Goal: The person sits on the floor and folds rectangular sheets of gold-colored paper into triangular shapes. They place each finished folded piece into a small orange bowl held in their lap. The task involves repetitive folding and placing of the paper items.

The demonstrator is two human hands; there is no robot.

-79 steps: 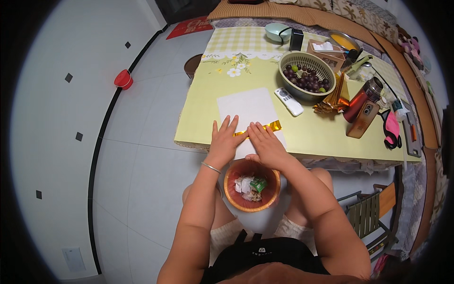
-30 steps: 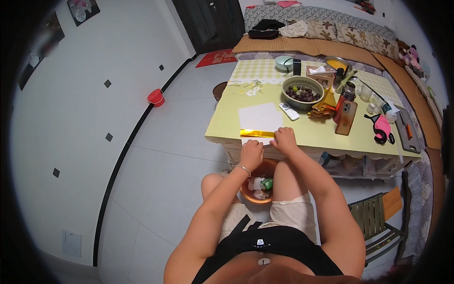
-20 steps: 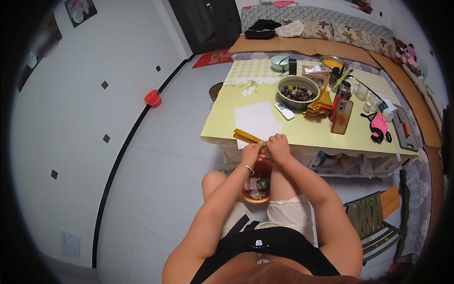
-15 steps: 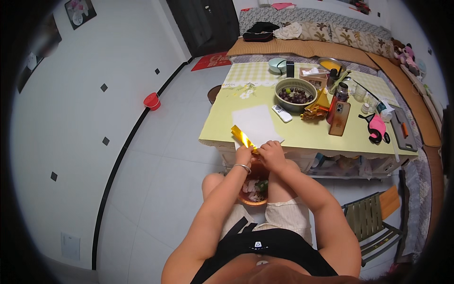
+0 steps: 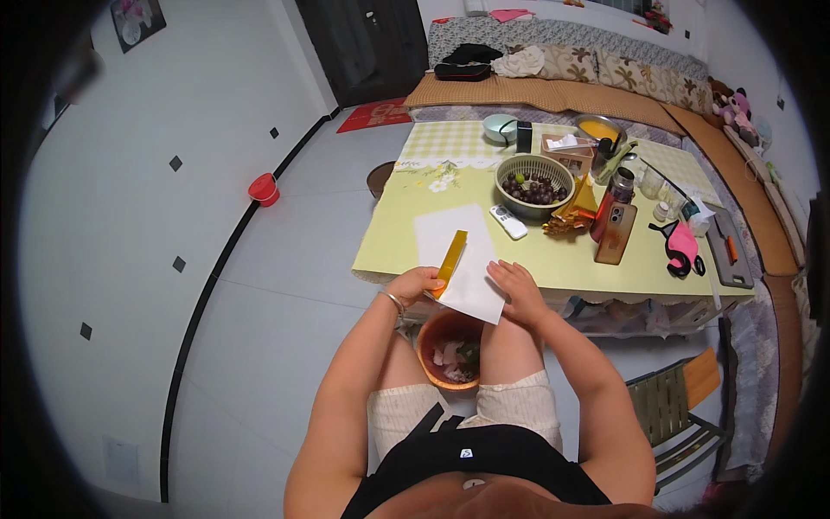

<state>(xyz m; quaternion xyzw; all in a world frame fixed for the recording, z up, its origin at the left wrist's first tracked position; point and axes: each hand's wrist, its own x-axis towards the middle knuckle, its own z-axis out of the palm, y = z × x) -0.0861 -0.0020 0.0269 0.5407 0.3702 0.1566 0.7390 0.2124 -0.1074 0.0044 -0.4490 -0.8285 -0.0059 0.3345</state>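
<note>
My left hand [image 5: 421,281] pinches the lower end of a folded strip of shiny gold foil paper [image 5: 453,253]. The strip slants up and away over a sheet of white paper [image 5: 474,291], whose near part hangs past the table's front edge above my knees. Against the right side of that sheet rests my right hand [image 5: 519,292], its fingers stretched out. Farther back on the table [image 5: 393,246], a bunch of crinkled gold foil [image 5: 568,223] lies beside a basket of grapes [image 5: 536,186].
A white remote control [image 5: 508,221], a phone [image 5: 616,233] leaning on a flask, and a pink-and-black item [image 5: 681,246] are on the table. Between my legs stands an orange bin [image 5: 432,368] with scraps inside. To my right is a folding chair [image 5: 661,406].
My hands have moved apart; the right one has left the gold strip for the white sheet. The sheet's near part now extends toward me, and the strip has turned more upright.
</note>
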